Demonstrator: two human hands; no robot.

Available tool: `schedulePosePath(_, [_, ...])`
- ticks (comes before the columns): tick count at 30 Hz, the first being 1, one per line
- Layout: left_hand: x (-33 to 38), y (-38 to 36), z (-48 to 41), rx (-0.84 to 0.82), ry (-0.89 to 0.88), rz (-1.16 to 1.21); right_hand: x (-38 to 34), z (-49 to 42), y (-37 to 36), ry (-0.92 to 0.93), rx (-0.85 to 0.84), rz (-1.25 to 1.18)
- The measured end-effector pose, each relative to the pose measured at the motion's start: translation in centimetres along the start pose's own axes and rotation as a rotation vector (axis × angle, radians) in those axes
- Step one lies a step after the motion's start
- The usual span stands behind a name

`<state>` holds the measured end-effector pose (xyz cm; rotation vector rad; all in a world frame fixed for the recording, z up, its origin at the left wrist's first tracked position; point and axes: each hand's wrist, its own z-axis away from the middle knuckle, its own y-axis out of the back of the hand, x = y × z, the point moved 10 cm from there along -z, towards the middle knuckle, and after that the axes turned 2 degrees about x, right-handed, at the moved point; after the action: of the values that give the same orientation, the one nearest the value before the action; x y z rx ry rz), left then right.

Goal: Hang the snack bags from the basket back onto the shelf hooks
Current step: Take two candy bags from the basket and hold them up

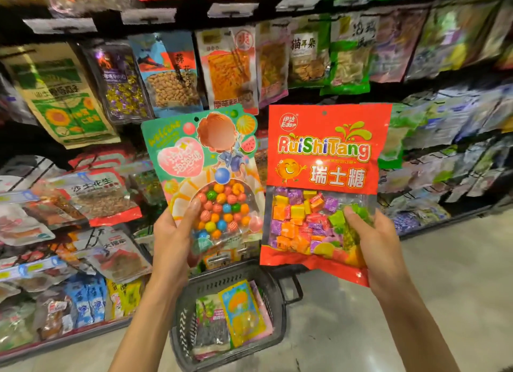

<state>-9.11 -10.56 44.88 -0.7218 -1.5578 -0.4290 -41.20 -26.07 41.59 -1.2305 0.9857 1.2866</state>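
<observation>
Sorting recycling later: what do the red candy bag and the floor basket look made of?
Red candy bag: likely glossy plastic film; it shines, and a clear window shows wrapped sweets. Basket: apparently dark moulded plastic, matte, with slotted walls.

Two slim forearms, bare from wrist down to the bottom edge, one on each side of the basket (183,327). Above and left of the basket, a bare left hand (177,233) with a short, rounded thumbnail. Above and right of the basket, a bare right hand (380,238), thumbnail likewise trimmed short.
</observation>
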Motion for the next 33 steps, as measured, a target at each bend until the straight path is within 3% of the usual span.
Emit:
schedulePosePath(14, [-2.5, -26.2, 6.3, -0.142, 0.007, 0.033, -3.7, -6.6, 25.0, 0.034, 0.194, -0.066])
schedulePosePath(25, [-4.6, -47.3, 4.7, -0.320, -0.014, 0.045, -7.8, -14.3, 39.2, 0.127, 0.398, -0.063])
schedulePosePath(33, [-7.7, -62.0, 1.4, -0.282, 0.010, 0.088, -10.8, -25.2, 49.4, 0.078, 0.418, -0.022])
